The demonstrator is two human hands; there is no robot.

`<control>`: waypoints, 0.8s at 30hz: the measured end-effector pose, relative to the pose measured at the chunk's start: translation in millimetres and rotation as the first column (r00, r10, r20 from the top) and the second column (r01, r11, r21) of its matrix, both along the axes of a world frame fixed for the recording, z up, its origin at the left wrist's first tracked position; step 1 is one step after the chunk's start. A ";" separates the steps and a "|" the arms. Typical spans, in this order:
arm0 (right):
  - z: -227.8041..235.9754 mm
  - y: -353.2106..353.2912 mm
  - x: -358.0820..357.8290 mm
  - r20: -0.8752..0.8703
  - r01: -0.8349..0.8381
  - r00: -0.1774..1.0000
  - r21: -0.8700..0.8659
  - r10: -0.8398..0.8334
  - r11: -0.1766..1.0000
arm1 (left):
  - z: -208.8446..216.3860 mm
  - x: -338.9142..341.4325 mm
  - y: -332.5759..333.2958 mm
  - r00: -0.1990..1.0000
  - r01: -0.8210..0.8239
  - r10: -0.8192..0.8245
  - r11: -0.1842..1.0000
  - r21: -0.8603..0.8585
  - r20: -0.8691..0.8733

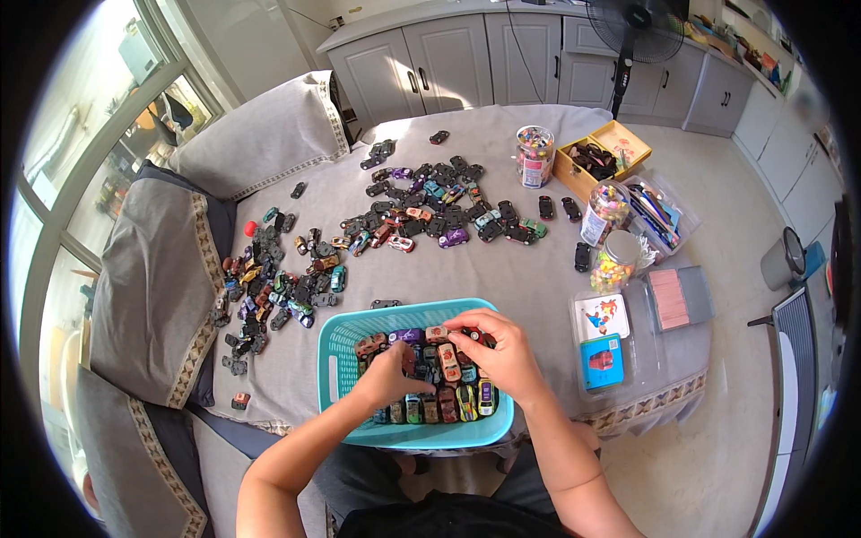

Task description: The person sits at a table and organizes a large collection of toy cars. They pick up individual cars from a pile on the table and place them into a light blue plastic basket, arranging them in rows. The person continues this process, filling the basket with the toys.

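A turquoise plastic basket stands at the table's near edge in front of me, with toy cars laid in rows inside. My left hand reaches over its left half, thumb and fingers spread apart above the cars; its fingertips are partly hidden. From the right, my right hand bends into the basket, with finger and thumb pinched at the end of a pale orange toy car. Another orange toy car lies just below that thumb. A purple toy car is by the far wall.
Many loose toy cars lie across the grey tablecloth, with another heap at left. To the right stand candy-filled jars, a yellow wooden box, a pen tray and a clear card case. A cushioned sofa borders the left.
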State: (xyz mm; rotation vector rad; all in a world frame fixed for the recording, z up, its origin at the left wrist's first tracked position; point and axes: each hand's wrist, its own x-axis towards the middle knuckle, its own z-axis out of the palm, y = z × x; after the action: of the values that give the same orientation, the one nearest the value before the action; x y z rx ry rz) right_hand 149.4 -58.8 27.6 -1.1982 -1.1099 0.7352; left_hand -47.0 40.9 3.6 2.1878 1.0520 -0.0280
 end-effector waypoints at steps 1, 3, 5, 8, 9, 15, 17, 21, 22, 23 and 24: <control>-0.3 0.6 -0.6 -0.003 -0.001 1.000 -0.002 0.001 1.000 | -3.0 -0.3 -4.4 1.000 0.002 -0.002 1.000 0.006 -0.009; -1.8 1.0 -0.8 0.029 0.010 1.000 0.010 -0.010 1.000 | -9.5 1.8 -14.3 1.000 0.005 -0.004 1.000 0.019 -0.026; -1.5 1.4 -1.1 0.044 0.013 0.999 0.024 -0.014 1.000 | -7.7 0.9 -15.2 0.999 -0.010 0.012 0.999 0.043 -0.036; -2.2 0.9 -0.7 0.049 0.015 0.999 0.018 -0.016 1.000 | -1.7 5.6 -16.5 0.993 -0.104 0.104 0.995 0.000 -0.056; -1.5 0.9 -0.7 0.047 0.015 0.999 0.004 -0.015 1.000 | -2.2 4.9 -16.9 0.992 -0.115 0.115 0.993 0.012 -0.052; -3.8 2.2 -1.6 0.083 0.028 0.996 0.012 -0.029 1.000 | -8.5 11.5 -14.4 0.976 -0.205 0.201 0.978 0.031 0.089; -4.1 1.9 -1.2 0.090 0.031 0.995 0.011 -0.032 0.999 | -4.5 14.7 -15.6 0.979 -0.182 0.179 0.983 0.024 0.103; -3.6 2.0 -1.2 0.100 0.043 0.994 0.012 -0.044 0.999 | 1.4 14.2 -18.0 0.990 -0.091 0.090 0.996 0.011 0.109; -3.9 2.4 -1.7 0.103 0.045 0.994 0.019 -0.047 0.999 | 1.4 12.7 -18.2 0.991 -0.069 0.068 0.998 0.011 0.119; -4.9 2.5 -2.0 0.108 0.048 0.993 0.015 -0.049 0.999 | -0.8 12.5 -18.2 0.989 -0.063 0.060 0.998 0.015 0.137; -5.5 3.0 -1.9 0.113 0.047 0.992 0.014 -0.048 0.999 | -4.4 12.8 -17.8 0.986 -0.059 0.055 0.998 0.022 0.156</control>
State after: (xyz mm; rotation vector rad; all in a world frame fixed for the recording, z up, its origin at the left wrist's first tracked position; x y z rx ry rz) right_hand 147.4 -55.8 22.2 -1.2657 -1.1737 0.6297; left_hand -34.3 23.1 -0.9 2.1438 1.0306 0.1806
